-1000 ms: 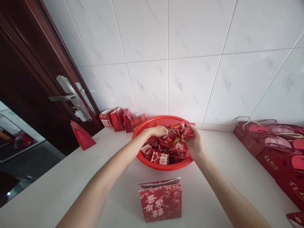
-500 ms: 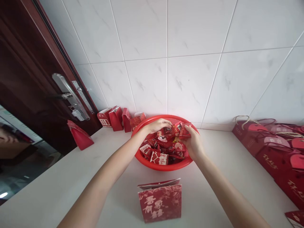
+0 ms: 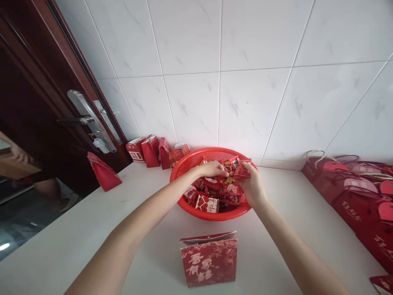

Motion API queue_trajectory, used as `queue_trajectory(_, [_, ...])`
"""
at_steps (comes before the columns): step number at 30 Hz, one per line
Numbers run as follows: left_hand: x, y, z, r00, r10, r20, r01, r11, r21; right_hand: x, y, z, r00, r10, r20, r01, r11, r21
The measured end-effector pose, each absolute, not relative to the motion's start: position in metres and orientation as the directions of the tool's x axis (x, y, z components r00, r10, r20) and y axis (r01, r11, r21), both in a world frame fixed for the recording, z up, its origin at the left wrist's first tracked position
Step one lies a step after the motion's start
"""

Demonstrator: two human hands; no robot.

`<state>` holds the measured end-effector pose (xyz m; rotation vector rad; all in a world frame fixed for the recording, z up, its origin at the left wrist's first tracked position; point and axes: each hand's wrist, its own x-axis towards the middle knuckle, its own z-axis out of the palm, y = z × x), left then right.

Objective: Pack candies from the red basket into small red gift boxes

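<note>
A red plastic basket of wrapped candies stands on the white table against the tiled wall. My left hand is over the middle of the candies, its fingers curled together; whatever they pinch is hidden. At the basket's right side my right hand holds a red candy packet between thumb and fingers. In front of the basket a red box with pale lettering stands upright, its top flaps partly apart.
Several small red boxes line the wall left of the basket, and a red triangular box stands near the door. Red gift bags fill the right side. Another person's hand shows beyond the door at the left.
My left hand has moved slightly right and down into the candies, its fingers now more curled. My right hand still holds the packet. Another person's hand and leg have come into view at the left.
</note>
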<state>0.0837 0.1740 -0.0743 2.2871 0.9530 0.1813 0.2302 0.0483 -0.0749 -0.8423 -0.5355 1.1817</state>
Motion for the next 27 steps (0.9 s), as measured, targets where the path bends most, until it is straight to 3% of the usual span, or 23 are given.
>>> queue_trajectory(7, [0.100, 0.165, -0.096, 0.690, 0.710, -0.144, 0.701, -0.605, 0.377, 0.229, 0.048, -0.075, 0.338, 0.940, -0.041, -0.579, 0.174, -0.797])
queue_trajectory(12, [0.104, 0.160, -0.091, 0.673, 0.728, -0.132, 0.719, -0.600, 0.352, 0.229, 0.048, -0.076, 0.370, 0.927, -0.062, -0.607, 0.191, -0.771])
queue_trajectory(17, [0.094, 0.158, -0.060, 0.703, 0.707, -0.084, 0.648, -0.587, 0.486, 0.231, 0.049, -0.079, 0.350, 0.936, -0.037, -0.592, 0.190, -0.783])
queue_trajectory(22, [0.081, 0.141, -0.037, 0.676, 0.729, 0.107, 0.289, -0.397, 0.871, 0.232, 0.049, -0.078, 0.334, 0.943, 0.001, -0.567, 0.202, -0.799])
queue_trajectory(27, [0.074, 0.111, -0.037, 0.613, 0.787, 0.066, 0.158, -0.203, 0.966, 0.231, 0.044, -0.072, 0.239, 0.969, 0.070, -0.551, 0.194, -0.811])
